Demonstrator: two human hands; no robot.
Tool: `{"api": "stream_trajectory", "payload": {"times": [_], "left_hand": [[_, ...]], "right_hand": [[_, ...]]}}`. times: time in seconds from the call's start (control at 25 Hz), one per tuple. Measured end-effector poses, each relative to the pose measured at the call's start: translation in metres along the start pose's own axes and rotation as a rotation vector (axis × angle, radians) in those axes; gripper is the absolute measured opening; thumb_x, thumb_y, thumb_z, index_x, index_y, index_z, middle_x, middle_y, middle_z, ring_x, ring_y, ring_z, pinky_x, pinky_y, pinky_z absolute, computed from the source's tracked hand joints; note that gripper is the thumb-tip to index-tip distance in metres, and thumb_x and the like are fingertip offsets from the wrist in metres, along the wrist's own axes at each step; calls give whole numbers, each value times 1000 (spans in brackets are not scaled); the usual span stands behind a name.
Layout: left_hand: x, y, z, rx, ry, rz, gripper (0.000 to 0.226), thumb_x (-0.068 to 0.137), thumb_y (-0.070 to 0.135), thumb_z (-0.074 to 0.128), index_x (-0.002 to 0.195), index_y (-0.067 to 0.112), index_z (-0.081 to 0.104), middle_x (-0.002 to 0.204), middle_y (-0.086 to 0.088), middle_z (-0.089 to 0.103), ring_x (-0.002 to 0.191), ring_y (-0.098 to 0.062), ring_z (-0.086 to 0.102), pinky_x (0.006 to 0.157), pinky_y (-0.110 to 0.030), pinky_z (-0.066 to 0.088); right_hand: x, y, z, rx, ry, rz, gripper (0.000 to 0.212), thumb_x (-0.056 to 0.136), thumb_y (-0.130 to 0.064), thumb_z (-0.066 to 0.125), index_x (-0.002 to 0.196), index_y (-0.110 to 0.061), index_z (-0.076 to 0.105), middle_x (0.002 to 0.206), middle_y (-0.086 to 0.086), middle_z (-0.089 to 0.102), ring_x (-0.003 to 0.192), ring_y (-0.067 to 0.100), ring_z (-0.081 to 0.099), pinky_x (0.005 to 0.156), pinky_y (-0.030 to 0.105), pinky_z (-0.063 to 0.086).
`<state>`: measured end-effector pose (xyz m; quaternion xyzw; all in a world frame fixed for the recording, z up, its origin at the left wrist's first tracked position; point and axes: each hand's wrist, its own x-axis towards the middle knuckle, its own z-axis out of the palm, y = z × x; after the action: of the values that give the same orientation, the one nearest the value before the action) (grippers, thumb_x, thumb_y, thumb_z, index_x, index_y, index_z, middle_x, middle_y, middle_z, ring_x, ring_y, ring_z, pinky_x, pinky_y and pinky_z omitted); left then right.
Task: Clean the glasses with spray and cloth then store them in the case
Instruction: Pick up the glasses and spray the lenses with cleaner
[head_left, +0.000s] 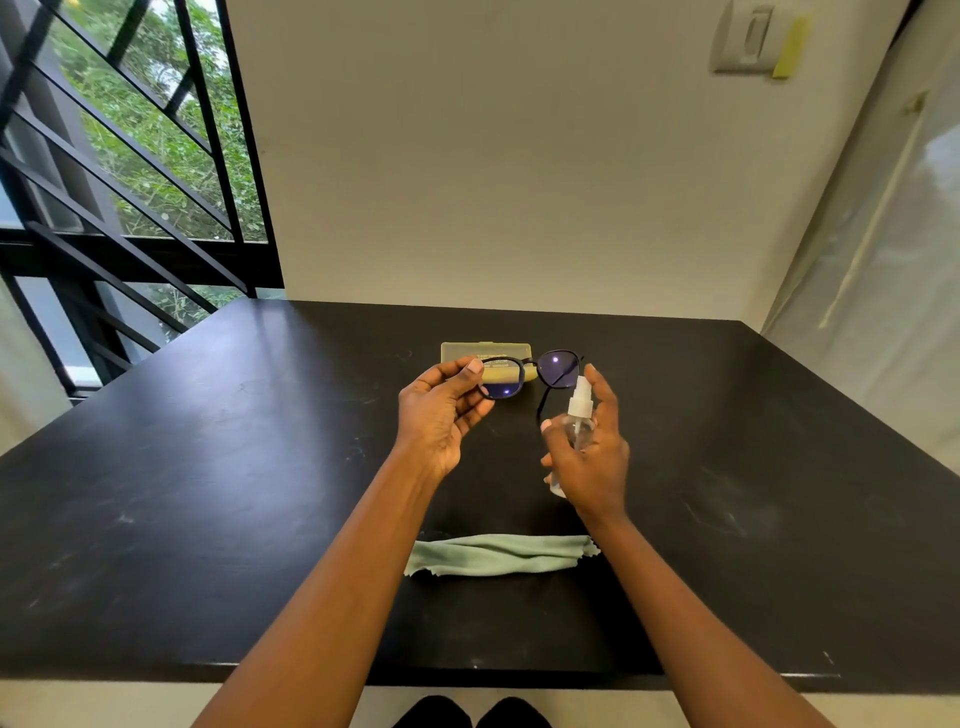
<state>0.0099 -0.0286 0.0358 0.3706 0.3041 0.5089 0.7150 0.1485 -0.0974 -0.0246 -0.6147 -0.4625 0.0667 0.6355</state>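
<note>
Black-framed glasses (557, 367) are held up above the table, their lenses facing me. My left hand (440, 415) pinches the frame's left end between thumb and fingers. My right hand (589, 449) grips a small clear spray bottle (575, 415) with a white nozzle, just below and in front of the right lens, index finger raised beside the nozzle. Behind the glasses, a pale yellow case (470, 352) lies shut on the table. A light green cloth (498, 555) lies crumpled in a strip on the table, nearer to me.
The black table (208, 493) runs up to a white wall at the back. A window with black bars stands at the left and a curtain hangs at the right. The table's front edge is close to my body.
</note>
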Motion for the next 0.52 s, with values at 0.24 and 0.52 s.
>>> {"api": "stream_trajectory", "payload": {"times": [0.24,0.52], "left_hand": [[-8,2,3,-20,-11,-24,7,84,10,63,90,12,65,80,-7,66,72,-16,64,62,-26,59],[-9,8,13,-57,78,-32,7,83,10,64,90,9,64,86,-12,68,75,-20,68,58,-26,59]], "right_hand": [[-5,-23,1,-12,-90,-13,57,87,-10,60,127,-38,30,88,13,59,54,14,59,48,20,52],[0,-53,8,-445,-137,-240,58,87,-13,52,126,-38,17,77,7,53,60,19,53,51,28,42]]}}
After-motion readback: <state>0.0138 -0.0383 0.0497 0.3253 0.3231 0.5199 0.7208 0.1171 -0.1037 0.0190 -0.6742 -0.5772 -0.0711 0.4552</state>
